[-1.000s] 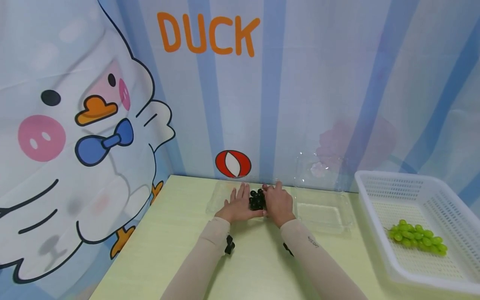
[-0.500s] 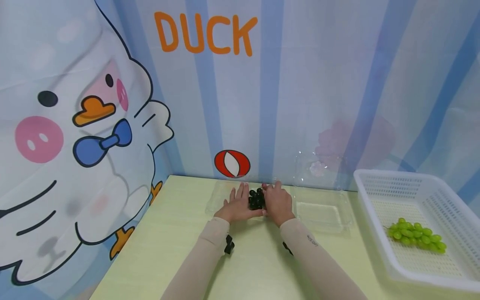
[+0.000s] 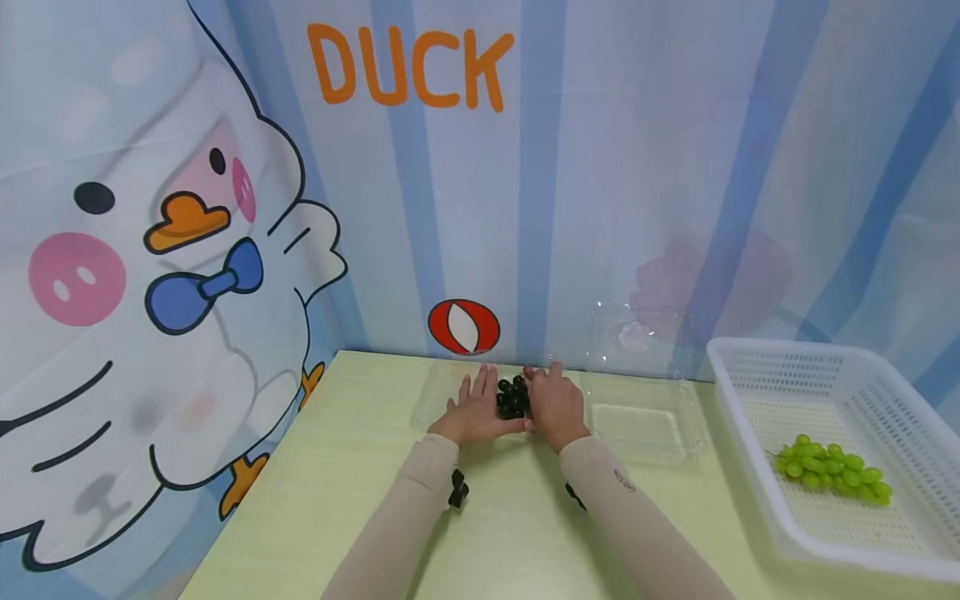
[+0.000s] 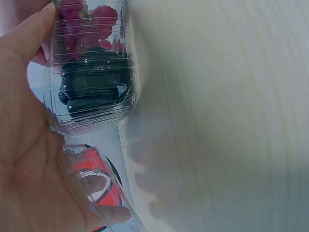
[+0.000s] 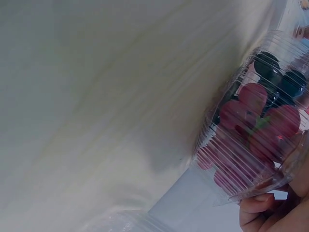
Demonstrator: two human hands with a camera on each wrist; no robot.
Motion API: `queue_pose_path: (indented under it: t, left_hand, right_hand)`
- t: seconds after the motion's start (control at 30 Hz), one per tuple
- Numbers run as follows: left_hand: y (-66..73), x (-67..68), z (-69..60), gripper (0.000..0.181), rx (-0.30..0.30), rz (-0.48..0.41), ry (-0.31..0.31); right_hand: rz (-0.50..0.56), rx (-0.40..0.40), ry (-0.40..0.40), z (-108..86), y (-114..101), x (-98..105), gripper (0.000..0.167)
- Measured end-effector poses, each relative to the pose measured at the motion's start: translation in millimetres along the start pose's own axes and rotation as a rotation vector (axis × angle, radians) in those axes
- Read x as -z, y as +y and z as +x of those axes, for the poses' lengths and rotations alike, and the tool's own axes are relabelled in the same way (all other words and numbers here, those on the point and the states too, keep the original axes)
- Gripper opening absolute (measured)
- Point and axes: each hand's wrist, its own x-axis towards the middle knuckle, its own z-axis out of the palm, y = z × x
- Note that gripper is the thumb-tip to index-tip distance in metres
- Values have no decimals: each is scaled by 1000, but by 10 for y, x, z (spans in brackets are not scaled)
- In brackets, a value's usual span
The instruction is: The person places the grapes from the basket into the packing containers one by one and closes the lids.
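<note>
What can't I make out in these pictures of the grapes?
Head view: most of the red grapes, hidden by the right hand.
Head view: sleeve lettering, too small.
Head view: white basket, cut off by the right edge.
Left wrist view: left hand, cut off by the left edge.

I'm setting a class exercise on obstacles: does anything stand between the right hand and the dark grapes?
Yes: in the right wrist view, red grapes lie between the visible fingers of the right hand and the dark grapes, inside the same clear box.
</note>
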Motion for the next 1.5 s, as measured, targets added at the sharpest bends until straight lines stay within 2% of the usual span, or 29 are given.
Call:
queue_pose_path:
  t: [0.3, 0.53, 0.67, 0.97, 1.5]
  left_hand:
    - [27, 21, -19, 121, 11, -4, 0]
    - [32, 23, -31, 122, 11, -11, -2]
    - [50, 27, -44, 122, 14, -9, 0]
    - [63, 43, -48, 122, 24, -6, -13]
    - [41, 43, -34, 121, 18, -7, -17]
  right_hand:
    - [-30, 7, -33, 21, 13, 0, 39]
    - [102, -51, -42, 21, 17, 34, 39]
    - [131, -55, -34, -2, 31, 81, 36]
    - [84, -64, -64, -16, 33, 169, 34]
    - [27, -62, -177, -12, 9, 376, 34]
